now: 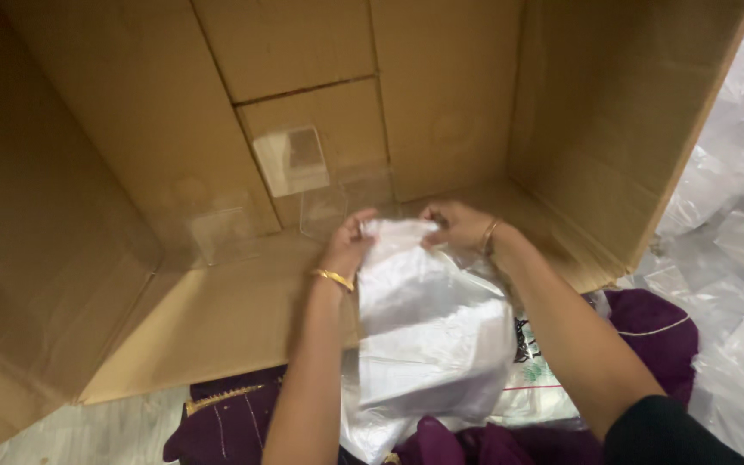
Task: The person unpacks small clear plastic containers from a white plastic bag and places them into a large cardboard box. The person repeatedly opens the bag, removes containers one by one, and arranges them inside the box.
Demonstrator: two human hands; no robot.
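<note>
Setting: pale floor (88, 430) under a big brown cardboard box (441, 95) lying on its side, mouth open toward the person.
Packet: glossy clear plastic bag (432, 336) with pale folded cloth inside, at the box mouth, not yet in.
Left hand (348, 245): fingers pinched on the packet's top edge.
Right hand (462, 226): fingers pinched on the same edge.
Below the box: purple garment (656, 331), gold trim.
Right of the box: crinkled empty bags (734, 258).
</note>
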